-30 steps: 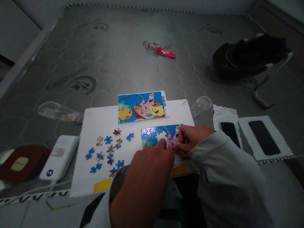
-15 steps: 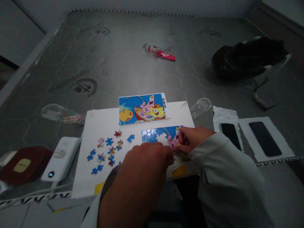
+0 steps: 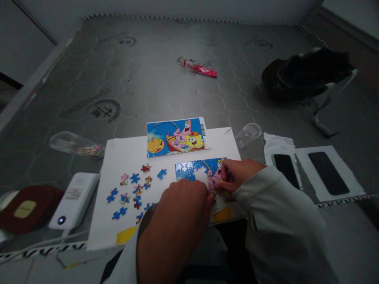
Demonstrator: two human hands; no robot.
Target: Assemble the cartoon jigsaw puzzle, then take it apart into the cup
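Puzzle (image 3: 184, 170): part-assembled, on white board (image 3: 126, 152)
Left hand (image 3: 180, 209): over its near side, grip hidden
Right hand (image 3: 241, 173): curled at its right edge, hold unclear
Loose pieces (image 3: 135, 178): left of it

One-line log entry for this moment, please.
left hand: hides part of puzzle | right hand: at puzzle's right edge | puzzle: gap visible | loose pieces: left of puzzle | picture card: beyond puzzle

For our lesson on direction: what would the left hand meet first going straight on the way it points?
Probably the partly assembled puzzle, just ahead of the left hand; whether they touch is unclear.
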